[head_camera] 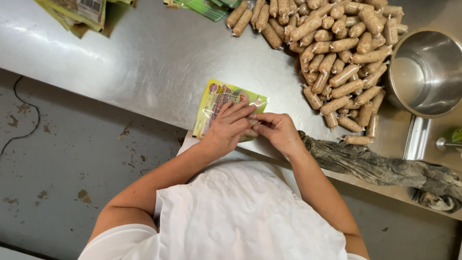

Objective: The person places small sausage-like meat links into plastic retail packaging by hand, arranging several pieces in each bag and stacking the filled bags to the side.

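Left hand: the left hand (230, 126) lay flat on top of a yellow and green bag (226, 103); its fingers were spread and pressed the bag down
Right hand: the right hand (277, 129) was just beside the left hand and touched it; its fingers were pinched together at the mouth of the bag; what they pinched was too small to tell
Bag: it lay on the near edge of the shiny metal bench (154, 62), close to the person's body
Sausages: a big pile of small brown sausages (337, 53) sat on the bench, up and to the right of the hands
Pot: a round metal pot (426, 72) stood right beside the pile
Rag: a dark twisted rag (380, 166) lay along the bench edge, near the right arm
More bags: other flat bags (79, 12) lay at the far left corner
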